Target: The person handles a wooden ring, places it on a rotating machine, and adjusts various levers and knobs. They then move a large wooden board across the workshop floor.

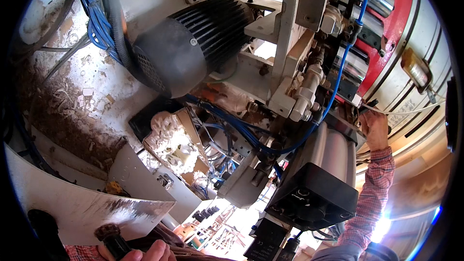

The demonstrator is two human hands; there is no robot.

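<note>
1. Small white printing is running in lines across the black box (263, 242) at the bottom centre of the frame.
2. Faint dark marks like handwriting are showing on the pale panel (402, 108) at the right, proving too small to read.

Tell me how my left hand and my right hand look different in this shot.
Your left hand is low, cut off by the bottom edge, while your right hand is farther up, at the right.
The left is at a black cylindrical handle; the right is by a thin pale hose.
The left shows little forearm, whereas the right shows a long stretch of it.
Both are bare, with red plaid sleeves.
</note>
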